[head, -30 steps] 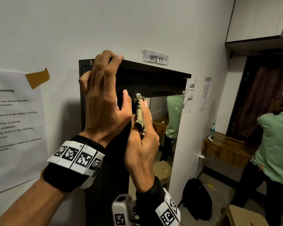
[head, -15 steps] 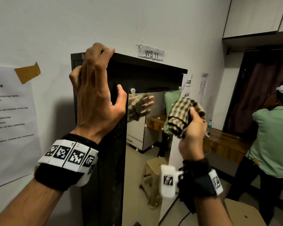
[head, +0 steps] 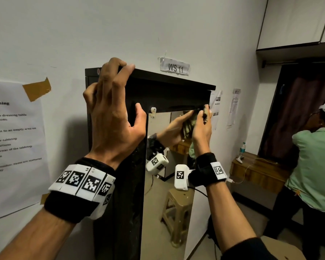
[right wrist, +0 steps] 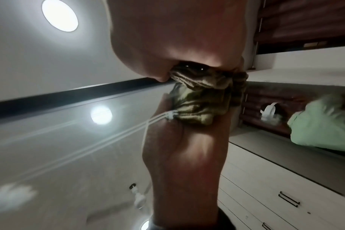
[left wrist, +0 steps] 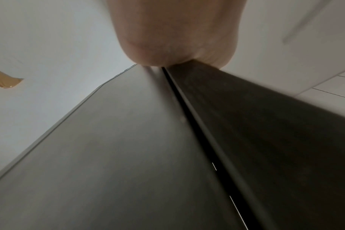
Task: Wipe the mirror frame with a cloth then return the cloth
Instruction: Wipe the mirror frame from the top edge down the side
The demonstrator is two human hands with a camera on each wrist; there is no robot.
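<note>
The right hand is reaching up to the top right corner of the mirror, its fingers curled round a bunched cloth and pressing the wad against the glass just under the dark upper rail; from the right wrist the cloth is showing as soft, crumpled, checked fabric in olive and cream, doubled by its reflection below. The left hand is gripping the upper left corner of the mirror frame, its fingers hooked over the flat top edge and its thumb lying against the front face, and from the left wrist the heel of the hand is resting on the frame, a smooth, matte, dark panel with straight edges and a narrow groove running along it. The mirror is a tall rectangular pane, reflecting the hand, the cloth and a beige plastic stool. Both wrists are wearing black bands with white blocks printed in black square patterns. A small white label reading "WS 11" is hanging on the plain pale wall just above the frame, and a printed paper sheet is being held up at the left by a strip of brown tape. At the right a person in a light green shirt is standing by a low wooden table carrying a clear bottle.
</note>
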